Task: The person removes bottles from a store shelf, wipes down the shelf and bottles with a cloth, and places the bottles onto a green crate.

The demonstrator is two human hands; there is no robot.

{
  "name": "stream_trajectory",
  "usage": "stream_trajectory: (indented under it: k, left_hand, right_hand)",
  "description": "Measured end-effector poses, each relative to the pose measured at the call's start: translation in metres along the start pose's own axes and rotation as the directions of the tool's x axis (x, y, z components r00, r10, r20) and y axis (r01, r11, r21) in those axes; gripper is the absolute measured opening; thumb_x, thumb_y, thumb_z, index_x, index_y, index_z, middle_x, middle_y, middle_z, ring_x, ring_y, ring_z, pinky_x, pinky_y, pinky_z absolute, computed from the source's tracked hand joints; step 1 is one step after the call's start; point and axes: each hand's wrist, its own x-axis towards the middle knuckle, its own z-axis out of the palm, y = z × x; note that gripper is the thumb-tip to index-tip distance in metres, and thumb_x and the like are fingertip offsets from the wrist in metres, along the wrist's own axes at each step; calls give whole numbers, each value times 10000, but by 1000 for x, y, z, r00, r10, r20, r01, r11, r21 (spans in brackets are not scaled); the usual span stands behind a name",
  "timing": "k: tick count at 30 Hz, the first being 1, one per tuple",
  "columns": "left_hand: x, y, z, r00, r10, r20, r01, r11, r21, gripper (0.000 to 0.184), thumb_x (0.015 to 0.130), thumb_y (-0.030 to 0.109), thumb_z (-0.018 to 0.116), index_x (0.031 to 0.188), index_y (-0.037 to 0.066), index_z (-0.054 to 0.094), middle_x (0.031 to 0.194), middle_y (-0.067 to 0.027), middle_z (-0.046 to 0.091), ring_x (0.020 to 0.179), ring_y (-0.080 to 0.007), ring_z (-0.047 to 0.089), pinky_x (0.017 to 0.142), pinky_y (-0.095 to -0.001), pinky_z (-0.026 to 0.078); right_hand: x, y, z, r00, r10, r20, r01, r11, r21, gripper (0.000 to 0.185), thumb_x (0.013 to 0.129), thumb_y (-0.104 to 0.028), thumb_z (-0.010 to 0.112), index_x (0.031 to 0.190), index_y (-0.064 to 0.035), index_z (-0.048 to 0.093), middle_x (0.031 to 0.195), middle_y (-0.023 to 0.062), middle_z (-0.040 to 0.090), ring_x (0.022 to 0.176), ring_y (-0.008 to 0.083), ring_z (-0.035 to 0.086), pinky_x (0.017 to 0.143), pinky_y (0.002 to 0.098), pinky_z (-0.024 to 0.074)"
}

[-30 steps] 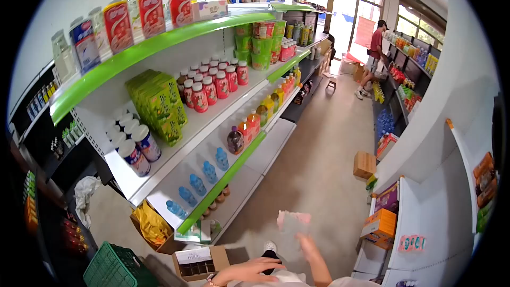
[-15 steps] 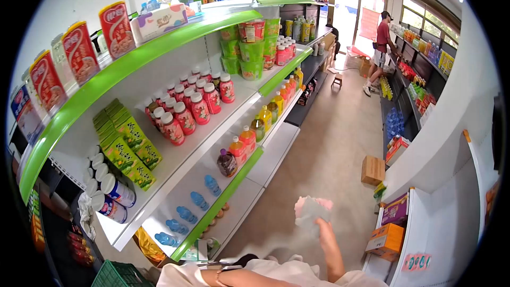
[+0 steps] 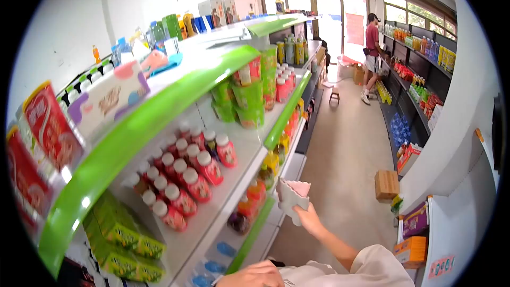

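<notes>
Concrete-like floor [image 3: 340,143] is stretching ahead of the right hand [image 3: 305,214] toward glazed doors [image 3: 328,13]. White green-edged shelving [image 3: 247,141] is standing left of that hand, bearing white-capped pink bottles [image 3: 197,186]. Far ahead, a person [image 3: 373,48] is facing dark shelving. The right hand is pinching a grey-and-pink cloth [image 3: 293,196]. Lower left, the left hand [image 3: 255,275] is showing; finger spread cannot be told.

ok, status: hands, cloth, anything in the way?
Right hand grips grey-and-pink cloth. Left hand low in frame, grip unclear. Pink bottles close-packed on shelf; no obstruction seen at cloth.
</notes>
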Motion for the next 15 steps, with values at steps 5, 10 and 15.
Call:
stream_trajectory:
  k: [5,10,15]
  left_hand:
    - [25,-42,-54,958,-217,-186,258,936,239,260,906,267,562,1012,33,596,907,-81,631,868,-283,582,815,-380,423]
    - [18,-121,-66,735,-412,-539,660,620,425,302,849,265,632,1069,63,586,1007,-115,635,937,-307,576,824,-408,421]
    - [23,-143,-87,643,-342,-686,735,528,425,243,827,194,658,1024,62,605,994,-105,642,922,-299,581,813,-386,434]
  right_hand:
    - [97,-45,73,940,-296,173,301,953,-7,331,861,-119,537,1166,7,510,910,70,592,802,136,541,698,283,449]
    - [159,-77,131,680,-709,188,732,637,-243,470,813,-117,600,1258,-42,470,1258,197,495,1183,310,463,976,399,385]
    - [204,-98,154,419,-765,489,899,275,-341,572,704,-143,691,1248,-120,512,1329,140,477,1199,342,463,969,413,428]
